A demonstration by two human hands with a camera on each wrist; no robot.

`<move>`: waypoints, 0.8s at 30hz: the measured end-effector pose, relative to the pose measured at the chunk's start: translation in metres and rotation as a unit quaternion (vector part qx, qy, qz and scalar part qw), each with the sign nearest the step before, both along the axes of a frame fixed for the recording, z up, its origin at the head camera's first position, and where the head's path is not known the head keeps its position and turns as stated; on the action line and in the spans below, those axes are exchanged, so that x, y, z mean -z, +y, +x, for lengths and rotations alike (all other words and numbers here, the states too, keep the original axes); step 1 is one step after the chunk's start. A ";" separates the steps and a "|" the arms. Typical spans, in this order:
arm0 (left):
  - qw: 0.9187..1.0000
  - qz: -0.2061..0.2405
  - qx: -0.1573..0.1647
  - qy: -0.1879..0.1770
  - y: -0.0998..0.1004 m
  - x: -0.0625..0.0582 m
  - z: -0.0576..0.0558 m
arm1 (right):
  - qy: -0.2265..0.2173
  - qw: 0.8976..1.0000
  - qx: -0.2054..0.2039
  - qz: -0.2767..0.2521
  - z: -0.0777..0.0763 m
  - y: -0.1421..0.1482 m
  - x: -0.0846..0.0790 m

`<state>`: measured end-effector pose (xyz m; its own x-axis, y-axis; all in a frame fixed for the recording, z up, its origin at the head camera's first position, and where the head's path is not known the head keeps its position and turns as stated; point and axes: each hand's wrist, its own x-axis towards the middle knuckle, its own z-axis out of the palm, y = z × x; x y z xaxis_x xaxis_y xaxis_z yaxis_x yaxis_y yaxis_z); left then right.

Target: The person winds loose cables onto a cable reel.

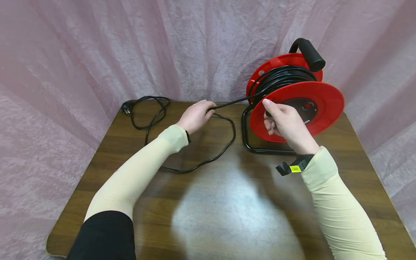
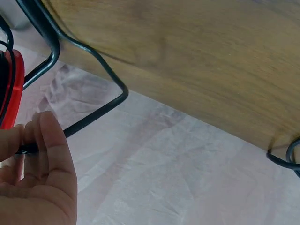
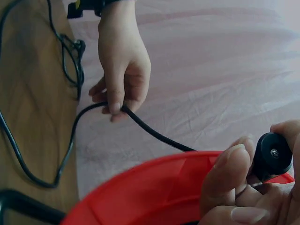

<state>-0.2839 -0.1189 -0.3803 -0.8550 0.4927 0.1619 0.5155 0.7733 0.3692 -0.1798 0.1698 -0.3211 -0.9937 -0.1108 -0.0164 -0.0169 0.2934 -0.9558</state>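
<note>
A red cable reel (image 1: pixel 328 99) with black cable wound on its drum stands on a black tube frame at the back right. My right hand (image 1: pixel 286 121) is at the front disc, and its fingers and thumb hold the small black crank knob (image 3: pixel 273 154). To the left, my left hand (image 1: pixel 197 116) pinches the black cable (image 1: pixel 232 103) between thumb and fingers. From the drum the cable runs to that hand, then loops loosely over the table. In the left wrist view the cable (image 2: pixel 96 114) passes through the curled fingers.
The cable's plug (image 1: pixel 126 107) lies at the table's back left corner beside a loose coil. A black carry handle (image 1: pixel 310 54) tops the reel. Below, the frame's foot (image 1: pixel 269 150) rests on the wooden table (image 1: pixel 156 216). A pink curtain (image 1: pixel 130 47) hangs close behind.
</note>
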 end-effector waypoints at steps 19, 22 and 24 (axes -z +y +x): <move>0.999 0.027 -0.011 -0.018 0.014 -0.006 -0.001 | 0.074 0.992 0.078 0.062 0.005 0.036 -0.027; 0.999 0.033 -0.012 -0.032 0.016 -0.007 -0.002 | 0.071 0.992 0.086 0.054 0.006 0.042 -0.029; 0.998 0.033 -0.015 -0.042 0.016 -0.006 -0.002 | 0.071 0.992 0.091 0.052 0.006 0.046 -0.030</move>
<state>-0.2855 -0.1029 -0.3740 -0.8814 0.4569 0.1201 0.4570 0.7602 0.4619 -0.1736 0.2158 -0.2913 -0.9902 0.0655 0.1231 -0.0868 0.4015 -0.9118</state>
